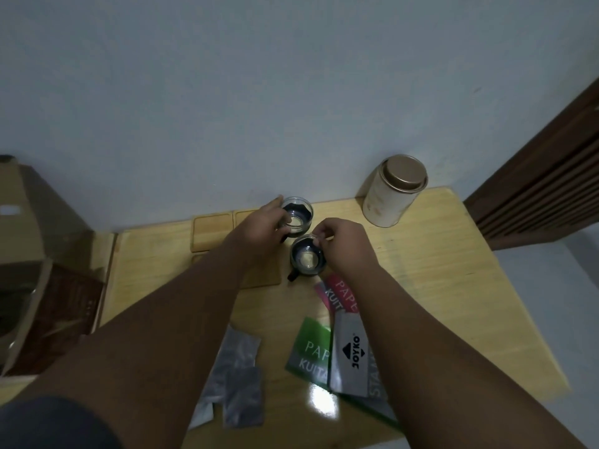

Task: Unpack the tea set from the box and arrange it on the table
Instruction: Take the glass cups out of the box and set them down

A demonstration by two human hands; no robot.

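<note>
Two small glass tea cups with dark holders stand on the wooden table. My left hand grips the far cup by its rim and side. My right hand pinches the rim of the near cup, whose dark handle points toward me. Square wooden coasters lie under and left of the cups; my left arm covers some of them. The open cardboard box sits at the left, off the table.
A round tin with a metal lid stands at the table's far right by the wall. Paper packets and grey plastic bags lie on the near part of the table. A brown wooden door is at the right.
</note>
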